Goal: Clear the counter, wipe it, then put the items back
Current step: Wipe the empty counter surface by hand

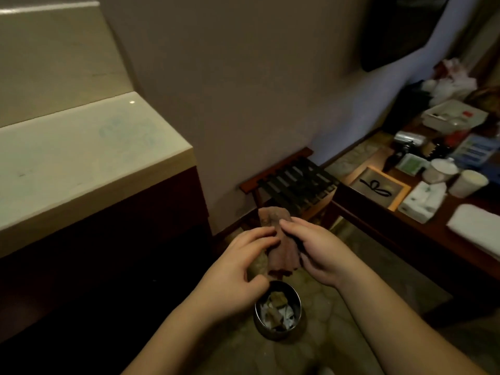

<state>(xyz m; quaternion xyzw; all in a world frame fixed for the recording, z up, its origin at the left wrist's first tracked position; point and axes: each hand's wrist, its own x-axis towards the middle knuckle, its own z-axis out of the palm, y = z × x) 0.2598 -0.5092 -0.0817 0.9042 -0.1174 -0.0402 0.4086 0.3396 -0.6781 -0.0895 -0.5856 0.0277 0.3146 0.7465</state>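
A crumpled brown cloth [281, 247] hangs between my hands, above a small round metal bin [278, 328] on the floor. My left hand [238, 269] pinches the cloth's left edge with curled fingers. My right hand [319, 250] grips its right side, fingers over the top. The pale stone counter [81, 163] lies to the left with faint wet streaks on its bare top. Paper and brown scraps fill the bin.
A dark wooden desk [422, 226] at the right carries several items: a framed card [378, 188], a tissue pack [422, 198], paper cups [468, 182], a folded white towel [476, 226] and boxes. A slatted luggage rack [292, 185] stands against the wall.
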